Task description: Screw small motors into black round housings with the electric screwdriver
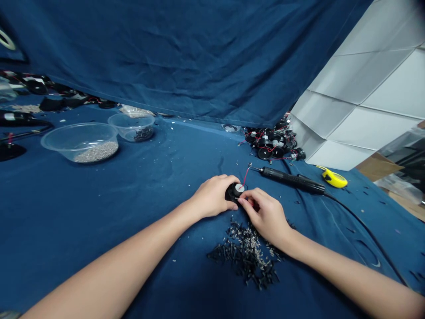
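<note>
My left hand (217, 195) is closed around a round black part with a small silver motor (239, 189) in its middle. A red wire (246, 176) rises from the motor. At the motor's near right side, my right hand (267, 212) pinches with thumb and forefinger. A tiny silver piece, perhaps a screw, shows at those fingertips, but it is too small to tell. Just below the hands lies a pile of loose silver and black screws (252, 250). A black electric screwdriver (292, 179) rests to the right, its tip pointing towards the red wire.
Two clear plastic bowls (56, 144) with small parts stand at the left. A heap of black motor parts (275, 144) lies at the back right, beside white boxes (365, 119). A yellow tape measure (334, 178) and the screwdriver's cable (365, 235) lie at right. A blue cloth hangs behind.
</note>
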The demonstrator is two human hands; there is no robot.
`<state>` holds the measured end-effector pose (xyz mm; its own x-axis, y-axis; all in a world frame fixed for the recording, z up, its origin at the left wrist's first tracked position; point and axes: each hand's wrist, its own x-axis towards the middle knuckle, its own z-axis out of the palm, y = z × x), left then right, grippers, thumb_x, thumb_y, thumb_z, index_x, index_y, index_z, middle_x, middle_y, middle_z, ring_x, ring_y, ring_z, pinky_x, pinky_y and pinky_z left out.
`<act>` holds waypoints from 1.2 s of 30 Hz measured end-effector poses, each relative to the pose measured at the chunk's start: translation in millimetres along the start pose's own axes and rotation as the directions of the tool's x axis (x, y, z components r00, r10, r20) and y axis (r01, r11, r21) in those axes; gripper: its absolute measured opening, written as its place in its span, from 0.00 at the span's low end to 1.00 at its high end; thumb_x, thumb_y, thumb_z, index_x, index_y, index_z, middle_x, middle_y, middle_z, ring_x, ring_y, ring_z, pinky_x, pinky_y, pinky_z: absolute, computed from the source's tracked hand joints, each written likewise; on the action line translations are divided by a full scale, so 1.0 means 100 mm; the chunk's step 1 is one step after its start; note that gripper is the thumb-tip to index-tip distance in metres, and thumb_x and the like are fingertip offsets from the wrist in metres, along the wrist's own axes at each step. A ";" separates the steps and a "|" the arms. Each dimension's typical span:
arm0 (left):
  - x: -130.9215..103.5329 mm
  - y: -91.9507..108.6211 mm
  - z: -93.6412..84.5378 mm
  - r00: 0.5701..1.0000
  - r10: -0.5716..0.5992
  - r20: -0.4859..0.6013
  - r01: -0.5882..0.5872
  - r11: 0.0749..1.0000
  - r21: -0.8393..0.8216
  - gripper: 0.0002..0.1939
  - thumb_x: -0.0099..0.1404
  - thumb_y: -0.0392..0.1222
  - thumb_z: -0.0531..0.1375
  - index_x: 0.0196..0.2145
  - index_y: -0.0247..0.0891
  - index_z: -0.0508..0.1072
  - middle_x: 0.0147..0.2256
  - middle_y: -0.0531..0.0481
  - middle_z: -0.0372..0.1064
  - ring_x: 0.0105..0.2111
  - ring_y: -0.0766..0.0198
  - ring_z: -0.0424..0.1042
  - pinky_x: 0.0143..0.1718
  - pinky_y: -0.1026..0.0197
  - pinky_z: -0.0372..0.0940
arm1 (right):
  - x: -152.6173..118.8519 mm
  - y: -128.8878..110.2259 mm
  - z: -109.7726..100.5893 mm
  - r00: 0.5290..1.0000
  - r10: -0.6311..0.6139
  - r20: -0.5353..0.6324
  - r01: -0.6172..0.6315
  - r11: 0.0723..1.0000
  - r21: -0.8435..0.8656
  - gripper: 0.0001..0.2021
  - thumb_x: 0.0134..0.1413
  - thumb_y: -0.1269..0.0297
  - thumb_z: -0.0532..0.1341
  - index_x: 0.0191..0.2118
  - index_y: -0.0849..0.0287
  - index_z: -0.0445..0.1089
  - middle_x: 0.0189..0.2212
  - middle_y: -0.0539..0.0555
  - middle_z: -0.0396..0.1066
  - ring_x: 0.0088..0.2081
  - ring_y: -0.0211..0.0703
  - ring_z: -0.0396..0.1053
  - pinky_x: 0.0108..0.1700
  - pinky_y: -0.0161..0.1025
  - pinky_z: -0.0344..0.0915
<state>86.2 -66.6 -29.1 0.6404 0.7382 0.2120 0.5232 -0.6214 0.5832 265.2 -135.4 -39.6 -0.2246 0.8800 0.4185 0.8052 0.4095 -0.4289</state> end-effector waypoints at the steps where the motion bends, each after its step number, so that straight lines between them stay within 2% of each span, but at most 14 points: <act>1: 0.00 0.00 0.00 1.000 0.001 0.000 -0.001 1.000 -0.001 0.31 0.48 0.43 0.71 0.48 0.45 0.66 0.47 0.48 0.69 0.47 0.52 0.68 0.47 0.53 0.63 | 0.01 0.01 -0.01 1.000 -0.008 0.022 0.008 1.000 -0.015 0.06 0.61 0.65 0.56 0.35 0.57 0.70 0.27 0.50 0.67 0.27 0.37 0.64 0.30 0.35 0.57; 5: 0.01 -0.01 0.00 1.000 -0.002 -0.002 0.002 1.000 0.003 0.30 0.47 0.44 0.72 0.47 0.44 0.66 0.45 0.48 0.69 0.45 0.52 0.68 0.46 0.53 0.64 | 0.04 0.05 -0.11 0.993 -0.080 0.090 0.090 0.989 -0.114 0.06 0.60 0.66 0.56 0.37 0.56 0.71 0.30 0.52 0.68 0.32 0.41 0.65 0.34 0.37 0.59; 8: 0.02 -0.01 0.00 1.000 -0.019 -0.005 0.019 1.000 0.012 0.30 0.46 0.44 0.72 0.46 0.44 0.66 0.45 0.49 0.69 0.44 0.53 0.69 0.45 0.54 0.64 | 0.02 0.09 -0.22 0.984 -0.168 0.050 0.173 0.977 -0.127 0.07 0.60 0.68 0.56 0.40 0.57 0.71 0.36 0.55 0.70 0.38 0.44 0.66 0.40 0.41 0.61; 11: 0.02 -0.01 0.01 1.000 -0.030 -0.008 0.030 0.999 0.013 0.31 0.46 0.44 0.72 0.47 0.44 0.66 0.45 0.48 0.69 0.45 0.52 0.69 0.45 0.53 0.63 | -0.05 0.06 -0.37 0.973 -0.228 0.036 0.231 0.961 -0.151 0.09 0.61 0.68 0.55 0.42 0.57 0.71 0.38 0.56 0.71 0.39 0.45 0.66 0.40 0.42 0.59; 15: 0.02 -0.02 0.02 1.000 -0.023 -0.009 0.023 1.000 0.006 0.31 0.46 0.45 0.72 0.47 0.44 0.66 0.45 0.48 0.69 0.45 0.52 0.68 0.45 0.53 0.63 | -0.17 -0.05 -0.48 0.946 -0.196 0.258 0.258 0.937 -0.236 0.08 0.60 0.66 0.56 0.39 0.56 0.73 0.34 0.55 0.72 0.35 0.44 0.66 0.37 0.42 0.54; 17: 0.02 -0.02 0.02 1.000 -0.017 -0.010 0.017 1.000 0.008 0.31 0.46 0.45 0.72 0.47 0.44 0.66 0.46 0.48 0.68 0.45 0.52 0.68 0.45 0.53 0.63 | -0.19 -0.10 -0.46 0.937 -0.145 0.319 0.238 0.931 -0.277 0.07 0.59 0.66 0.57 0.37 0.56 0.73 0.32 0.54 0.71 0.34 0.43 0.65 0.37 0.43 0.52; 22: 0.01 -0.01 0.02 1.000 -0.016 -0.012 0.016 1.000 0.017 0.31 0.46 0.44 0.72 0.47 0.43 0.66 0.46 0.47 0.68 0.45 0.52 0.68 0.46 0.53 0.64 | -0.17 -0.15 -0.37 0.925 -0.085 0.369 0.237 0.890 -0.388 0.09 0.58 0.67 0.56 0.34 0.57 0.74 0.27 0.52 0.69 0.31 0.43 0.65 0.35 0.42 0.49; 28: -0.01 0.02 -0.04 0.998 -0.032 0.050 0.032 0.999 0.003 0.32 0.47 0.42 0.71 0.48 0.43 0.66 0.48 0.47 0.68 0.47 0.52 0.67 0.48 0.52 0.63 | -0.15 -0.23 -0.34 0.891 -0.135 0.433 0.350 0.813 -0.465 0.10 0.57 0.71 0.56 0.26 0.60 0.70 0.26 0.53 0.69 0.30 0.43 0.64 0.35 0.43 0.48; 32: -0.02 0.03 -0.09 0.994 -0.033 0.108 0.034 0.999 -0.005 0.33 0.50 0.37 0.68 0.53 0.44 0.64 0.52 0.46 0.66 0.51 0.51 0.65 0.52 0.51 0.60 | -0.12 -0.26 -0.34 0.882 -0.166 0.442 0.389 0.784 -0.484 0.09 0.56 0.71 0.56 0.26 0.60 0.68 0.26 0.54 0.69 0.29 0.43 0.63 0.34 0.43 0.47; 36: -0.02 0.04 -0.09 0.989 -0.038 0.142 0.039 0.999 -0.005 0.34 0.52 0.37 0.67 0.56 0.46 0.63 0.54 0.47 0.66 0.52 0.51 0.65 0.53 0.50 0.59 | -0.08 -0.27 -0.35 0.870 -0.189 0.456 0.420 0.768 -0.484 0.08 0.54 0.72 0.57 0.26 0.60 0.67 0.25 0.54 0.68 0.28 0.43 0.62 0.34 0.43 0.47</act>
<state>81.7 -67.5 -19.8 0.6934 0.7165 0.0765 0.5451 -0.5909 0.5947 264.5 -162.1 -3.5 -0.5976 0.7978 0.0803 0.7893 0.5677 0.2339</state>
